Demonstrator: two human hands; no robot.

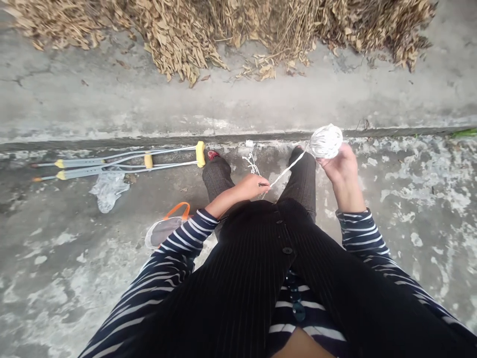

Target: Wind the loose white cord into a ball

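Observation:
A ball of white cord (326, 141) is held up by my right hand (341, 166), its fingers behind and under the ball. From the ball a white strand (288, 169) slants down to my left hand (253, 187), which pinches it between thumb and fingers in front of my lap. Beyond my left hand, loose tangled white cord (252, 163) lies over the ground between my legs. A small white roll (249, 143) sits by the foot of the ledge.
Crutches with yellow pads (200, 154) lie on the ground at the left, next to a crumpled clear plastic bag (109, 189). A grey bag with an orange strap (164, 231) is beside my left forearm. Dry leaves (179, 40) cover part of the concrete ledge (112, 107) ahead.

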